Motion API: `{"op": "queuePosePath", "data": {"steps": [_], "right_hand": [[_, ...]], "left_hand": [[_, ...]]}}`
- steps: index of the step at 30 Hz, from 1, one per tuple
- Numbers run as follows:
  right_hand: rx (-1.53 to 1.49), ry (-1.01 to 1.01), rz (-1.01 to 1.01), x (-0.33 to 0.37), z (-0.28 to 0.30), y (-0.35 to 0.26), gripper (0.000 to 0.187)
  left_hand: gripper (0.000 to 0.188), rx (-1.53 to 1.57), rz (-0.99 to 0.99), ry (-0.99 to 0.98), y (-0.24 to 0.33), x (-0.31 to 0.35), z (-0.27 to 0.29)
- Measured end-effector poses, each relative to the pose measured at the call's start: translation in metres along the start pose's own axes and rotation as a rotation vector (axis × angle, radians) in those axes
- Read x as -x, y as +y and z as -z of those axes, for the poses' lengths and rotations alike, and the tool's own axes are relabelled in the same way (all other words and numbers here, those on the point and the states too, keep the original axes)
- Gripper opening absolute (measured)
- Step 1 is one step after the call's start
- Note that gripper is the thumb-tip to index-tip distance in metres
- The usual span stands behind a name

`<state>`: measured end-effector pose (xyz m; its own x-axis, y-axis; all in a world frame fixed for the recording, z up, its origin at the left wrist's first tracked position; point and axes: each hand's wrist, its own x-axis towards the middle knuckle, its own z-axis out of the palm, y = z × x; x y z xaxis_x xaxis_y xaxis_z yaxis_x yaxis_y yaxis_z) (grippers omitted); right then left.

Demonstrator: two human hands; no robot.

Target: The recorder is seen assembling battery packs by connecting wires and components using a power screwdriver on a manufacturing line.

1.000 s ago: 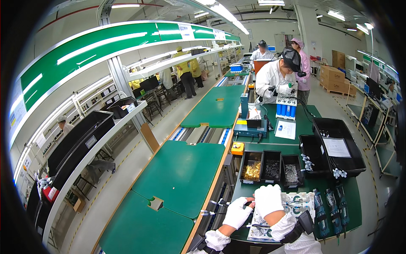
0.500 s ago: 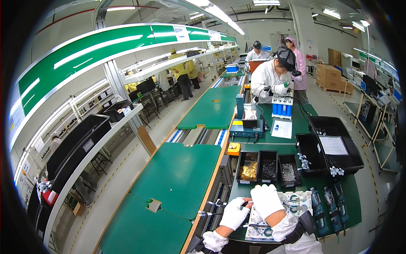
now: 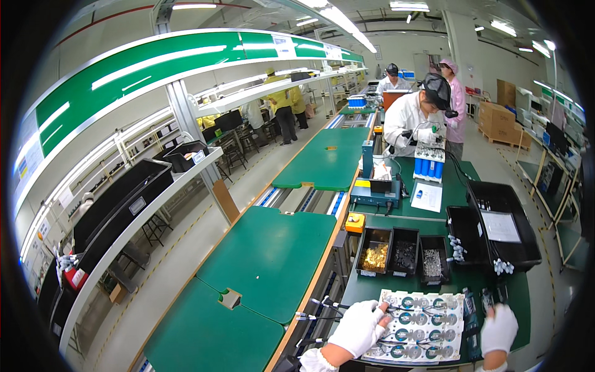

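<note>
A white panel [image 3: 427, 338] with rows of round metal discs and black wires lies on the green bench before me. At its left edge is my left hand [image 3: 358, 330], in a white glove with bare fingertips. Its thumb and forefinger are apart, touching the panel beside black cables [image 3: 323, 304] with pale ends. To the panel's right, my gloved right hand [image 3: 499, 328] is curled over one of the teal-and-black electric screwdrivers [image 3: 486, 300], hiding most of it. Another electric screwdriver [image 3: 470, 310] lies between that hand and the panel.
Black bins of gold-coloured parts [image 3: 374, 255], dark parts [image 3: 405, 251] and silver screws [image 3: 432, 263] stand behind the panel. Large black trays [image 3: 527, 248] stand at right. A conveyor with green boards [image 3: 266, 248] runs along the left. A co-worker [image 3: 412, 118] works farther along beside blue cells [image 3: 429, 167].
My right hand has left the panel and moved right onto the screwdrivers, uncovering the panel's discs. My left hand has shifted slightly right and down. The whole view has shifted a little.
</note>
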<state>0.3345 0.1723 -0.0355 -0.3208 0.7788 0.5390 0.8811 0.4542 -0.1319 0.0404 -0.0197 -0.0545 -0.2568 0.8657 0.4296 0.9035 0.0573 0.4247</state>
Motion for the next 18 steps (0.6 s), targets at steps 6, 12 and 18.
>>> {"op": "queuePosePath", "data": {"steps": [6, 12, 18], "right_hand": [[0.355, -0.496, -0.039, 0.073, -0.045, 0.104, 0.064], [0.316, -0.252, -0.192, 0.062, -0.065, 0.143, 0.056], [0.069, -0.259, -0.201, 0.056, -0.111, 0.203, 0.057]], "left_hand": [[0.040, -0.091, 0.091, -0.064, 0.011, 0.001, 0.002], [0.041, -0.137, 0.094, -0.091, 0.010, 0.001, -0.010], [0.047, -0.238, 0.123, -0.178, 0.020, 0.000, -0.011]]}}
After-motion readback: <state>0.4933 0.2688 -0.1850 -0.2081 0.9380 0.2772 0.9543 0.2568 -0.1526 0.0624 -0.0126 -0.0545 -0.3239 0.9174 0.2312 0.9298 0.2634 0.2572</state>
